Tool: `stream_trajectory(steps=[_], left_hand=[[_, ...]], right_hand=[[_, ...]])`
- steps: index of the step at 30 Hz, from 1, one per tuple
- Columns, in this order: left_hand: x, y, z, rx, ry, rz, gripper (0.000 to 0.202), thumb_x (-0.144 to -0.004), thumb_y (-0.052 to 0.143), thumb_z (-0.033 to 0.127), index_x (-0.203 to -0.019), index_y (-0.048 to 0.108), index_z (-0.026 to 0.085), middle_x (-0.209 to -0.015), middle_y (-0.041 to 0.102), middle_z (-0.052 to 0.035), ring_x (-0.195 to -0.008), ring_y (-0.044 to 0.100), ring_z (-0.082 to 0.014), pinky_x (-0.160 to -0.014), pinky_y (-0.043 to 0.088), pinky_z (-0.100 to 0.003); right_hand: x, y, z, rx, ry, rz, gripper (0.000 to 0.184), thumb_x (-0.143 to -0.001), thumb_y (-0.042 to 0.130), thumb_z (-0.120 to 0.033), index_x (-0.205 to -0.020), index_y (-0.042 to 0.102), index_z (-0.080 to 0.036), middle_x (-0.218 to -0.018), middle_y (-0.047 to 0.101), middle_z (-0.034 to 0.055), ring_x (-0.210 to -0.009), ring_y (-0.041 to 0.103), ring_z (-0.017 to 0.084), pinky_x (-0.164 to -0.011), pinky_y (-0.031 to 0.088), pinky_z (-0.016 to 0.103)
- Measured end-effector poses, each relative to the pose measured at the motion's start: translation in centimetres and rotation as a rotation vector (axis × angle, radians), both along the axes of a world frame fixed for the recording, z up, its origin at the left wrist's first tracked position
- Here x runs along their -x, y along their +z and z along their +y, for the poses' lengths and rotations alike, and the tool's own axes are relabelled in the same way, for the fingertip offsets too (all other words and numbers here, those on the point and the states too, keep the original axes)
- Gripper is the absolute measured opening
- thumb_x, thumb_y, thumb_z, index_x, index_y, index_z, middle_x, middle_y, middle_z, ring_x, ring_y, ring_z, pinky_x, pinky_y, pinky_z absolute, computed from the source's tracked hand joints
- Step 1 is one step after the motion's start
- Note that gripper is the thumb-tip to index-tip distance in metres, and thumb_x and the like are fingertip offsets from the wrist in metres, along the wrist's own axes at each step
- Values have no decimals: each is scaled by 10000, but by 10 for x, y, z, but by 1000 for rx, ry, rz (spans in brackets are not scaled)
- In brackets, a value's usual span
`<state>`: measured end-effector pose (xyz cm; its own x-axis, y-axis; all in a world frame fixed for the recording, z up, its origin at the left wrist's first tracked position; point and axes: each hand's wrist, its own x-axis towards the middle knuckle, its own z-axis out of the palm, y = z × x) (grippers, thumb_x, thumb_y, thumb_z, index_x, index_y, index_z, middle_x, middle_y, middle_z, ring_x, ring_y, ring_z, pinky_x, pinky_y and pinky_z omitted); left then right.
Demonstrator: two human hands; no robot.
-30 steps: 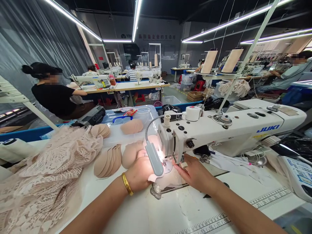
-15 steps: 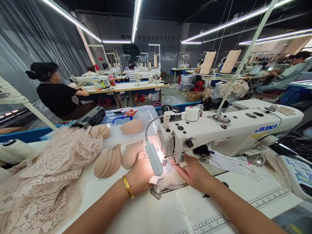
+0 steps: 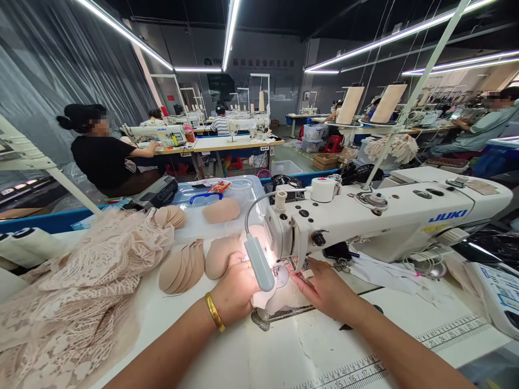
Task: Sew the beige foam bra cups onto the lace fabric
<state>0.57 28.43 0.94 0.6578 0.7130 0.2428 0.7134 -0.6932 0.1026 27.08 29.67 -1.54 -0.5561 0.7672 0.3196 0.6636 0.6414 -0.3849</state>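
My left hand [image 3: 234, 289], with a gold bangle at its wrist, is closed on a pale pink fabric piece [image 3: 264, 299] at the left of the needle area. A grey lamp [image 3: 259, 265] hides part of these fingers and the fabric. My right hand [image 3: 324, 283] is at the right of the sewing machine's [image 3: 389, 216] needle, thumb and forefinger bent in toward the presser foot. Its fingertips are partly behind the machine head, and what they grip cannot be made out. Beige bra cups [image 3: 221, 256] lie just beyond my left hand, beside a fanned stack of cups [image 3: 182, 267].
Beige lace [image 3: 89, 286] is heaped at the left. A clear plastic lid [image 3: 194, 229] behind the cups carries more cups and a blue-handled tool. White cloth scraps [image 3: 385, 265] lie under the machine arm. A ruler strip [image 3: 357, 373] runs along the front. Co-workers sit at other machines.
The whole view has shifted slightly to the right. Both my hands stay at the needle area with hardly any movement. The co-worker at left has reached a hand further toward their machine.
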Motion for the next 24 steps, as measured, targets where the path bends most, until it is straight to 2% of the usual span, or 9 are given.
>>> stream_trajectory(steps=[3, 6, 12, 15, 18, 21, 24], left_hand=[[0, -2, -3, 2, -22, -15, 252, -940, 556, 227, -1086, 736, 325, -1158, 761, -47, -1064, 667, -285, -1044, 339, -545], [0, -3, -7, 1, -26, -30, 236, -951, 543, 221, -1069, 735, 293, -1203, 753, -64, -1074, 671, -292, -1037, 323, -570], [2, -12, -13, -48, -68, -28, 161, -892, 601, 190, -1015, 689, 244, -1136, 758, -59, -1022, 681, -281, -1001, 332, -551], [1, -15, -15, -117, -82, -14, 127, -904, 616, 216, -1020, 667, 234, -1089, 743, -42, -969, 679, -255, -1003, 343, -525], [-2, -13, -19, -152, -101, 1, 51, -912, 621, 228, -945, 659, 222, -979, 717, -20, -908, 659, -230, -1012, 356, -500], [-6, -9, -27, -171, -130, -25, 70, -917, 587, 195, -924, 651, 223, -883, 691, 6, -815, 629, -207, -947, 387, -485], [-11, -10, -33, -192, -150, -28, 100, -913, 573, 181, -980, 640, 215, -900, 698, 4, -781, 622, -203, -879, 406, -478]], right_hand=[[-1, -4, 1, -6, -7, -30, 310, -1060, 395, -292, -890, 634, -193, -955, 681, 131, -877, 663, 292, -769, 567, 447], [-2, -5, 0, -17, 10, -30, 292, -1067, 398, -301, -984, 655, -191, -947, 676, 122, -874, 660, 288, -765, 556, 425], [0, 11, -7, 29, 134, -146, 278, -1076, 375, -254, -1083, 652, -231, -801, 626, 51, -789, 578, 247, -691, 468, 336], [2, 16, -9, 72, 260, -180, 248, -1050, 406, -197, -1036, 649, -246, -812, 602, 24, -752, 534, 206, -658, 396, 296], [3, 16, -10, 104, 350, -188, 226, -1007, 447, -133, -961, 640, -241, -845, 584, 20, -779, 526, 188, -666, 359, 285], [3, 13, -10, 122, 373, -199, 224, -942, 469, -67, -914, 619, -231, -875, 580, 17, -810, 521, 184, -685, 351, 286], [3, 13, -10, 126, 359, -211, 217, -896, 472, -37, -874, 588, -219, -879, 578, 11, -820, 514, 181, -688, 345, 286]])
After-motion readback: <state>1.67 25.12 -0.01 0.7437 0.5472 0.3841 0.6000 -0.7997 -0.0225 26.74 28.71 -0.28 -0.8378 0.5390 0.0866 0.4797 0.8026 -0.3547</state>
